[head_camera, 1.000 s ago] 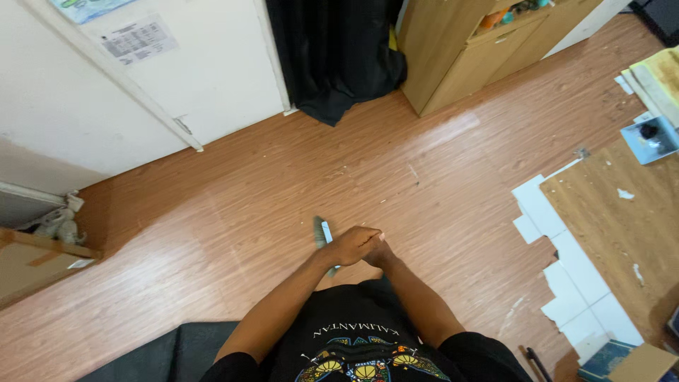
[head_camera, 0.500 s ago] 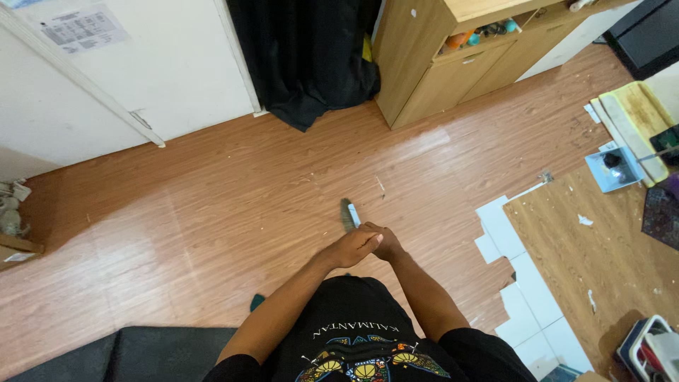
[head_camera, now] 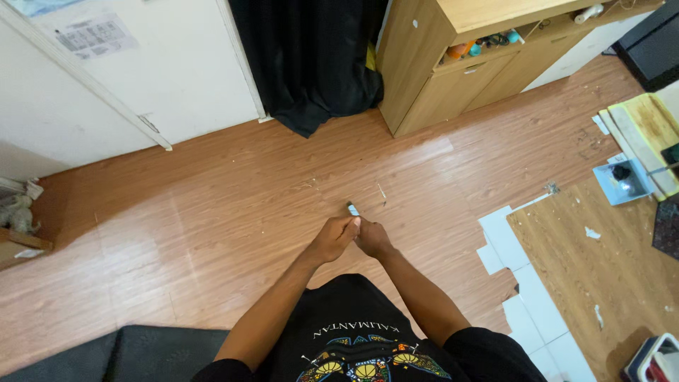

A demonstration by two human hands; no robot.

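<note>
My left hand (head_camera: 331, 239) and my right hand (head_camera: 370, 239) are pressed together in front of my body, above the brown wood-look floor (head_camera: 233, 212). Both are closed around a small light-blue tool (head_camera: 351, 209). Only its short tip sticks out past my fingers, pointing away from me. The rest of the tool is hidden inside my hands. I am wearing a black printed shirt (head_camera: 353, 332).
A wooden cabinet (head_camera: 424, 71) with small items on its shelf stands at the back, beside a black cloth (head_camera: 311, 64) and a white door (head_camera: 141, 78). White tiles (head_camera: 523, 283), a lighter wood-look sheet (head_camera: 601, 262) and a small blue tray (head_camera: 622, 180) lie to the right.
My hands have moved slightly forward and closed further over the tool. Its dark part, which stuck out earlier, no longer shows. The view has shifted a little.
</note>
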